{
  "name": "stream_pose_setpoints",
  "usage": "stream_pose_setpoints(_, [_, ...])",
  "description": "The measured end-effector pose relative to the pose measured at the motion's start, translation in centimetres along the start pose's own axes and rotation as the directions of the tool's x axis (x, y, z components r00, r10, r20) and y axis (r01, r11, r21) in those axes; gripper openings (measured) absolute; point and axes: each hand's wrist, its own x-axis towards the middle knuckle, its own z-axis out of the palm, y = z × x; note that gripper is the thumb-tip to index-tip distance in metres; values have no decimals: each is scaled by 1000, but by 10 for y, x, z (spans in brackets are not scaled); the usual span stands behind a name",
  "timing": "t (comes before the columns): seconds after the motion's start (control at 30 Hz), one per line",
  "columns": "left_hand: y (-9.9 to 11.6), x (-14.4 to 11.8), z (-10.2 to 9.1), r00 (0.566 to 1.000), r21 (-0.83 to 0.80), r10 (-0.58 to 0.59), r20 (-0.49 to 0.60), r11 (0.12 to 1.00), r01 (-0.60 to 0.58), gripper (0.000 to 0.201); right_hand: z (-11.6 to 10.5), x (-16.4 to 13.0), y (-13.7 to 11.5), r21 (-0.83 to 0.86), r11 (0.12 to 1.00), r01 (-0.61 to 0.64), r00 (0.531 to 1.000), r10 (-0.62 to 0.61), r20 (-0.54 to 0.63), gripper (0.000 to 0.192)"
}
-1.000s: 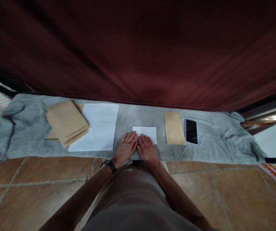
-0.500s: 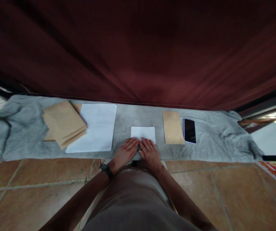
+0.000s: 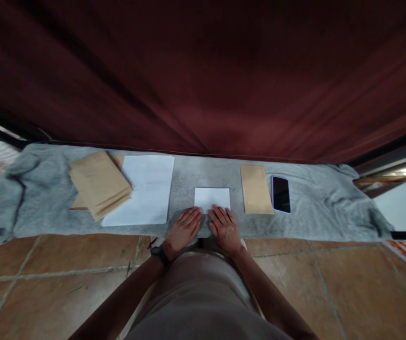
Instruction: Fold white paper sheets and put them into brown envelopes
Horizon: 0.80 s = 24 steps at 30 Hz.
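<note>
Both our hands have just drawn back toward us: fingers that lay well over the small white paper (image 3: 212, 197) now cover only its near edge, so most of its face shows, and we judge the work to be a pressing or smoothing of that edge. The paper lies flat on the grey cloth (image 3: 316, 198), in the middle, straight in front of us. Our left hand (image 3: 184, 229) rests its fingertips by the paper's near left corner, our right hand (image 3: 225, 230) along the right part of the near edge; neither grasps anything, with fingers stretched out flat and palms down. Counting, we have two hands, one small white paper, one lone brown envelope (image 3: 257, 190) to its right, and one phone (image 3: 281, 194) just beside that envelope, farther right. On the left we see one pile of brown envelopes (image 3: 98, 184), several deep, though we cannot count them; it overlaps the large white paper (image 3: 149, 189), whose number of sheets we cannot tell. One watch (image 3: 160, 255) is on our left wrist.
</note>
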Motion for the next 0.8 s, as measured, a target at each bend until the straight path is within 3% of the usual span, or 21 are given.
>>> stream_pose_setpoints(0.33, [-2,-1,3,994,83,74,-83,994,-67,37,3,1,-2,-16,1000,-4,999,3,-36,42])
stream_pose_setpoints(0.8, [-2,-2,4,993,44,43,-110,998,-38,36,6,2,-2,35,999,-20,998,22,-61,45])
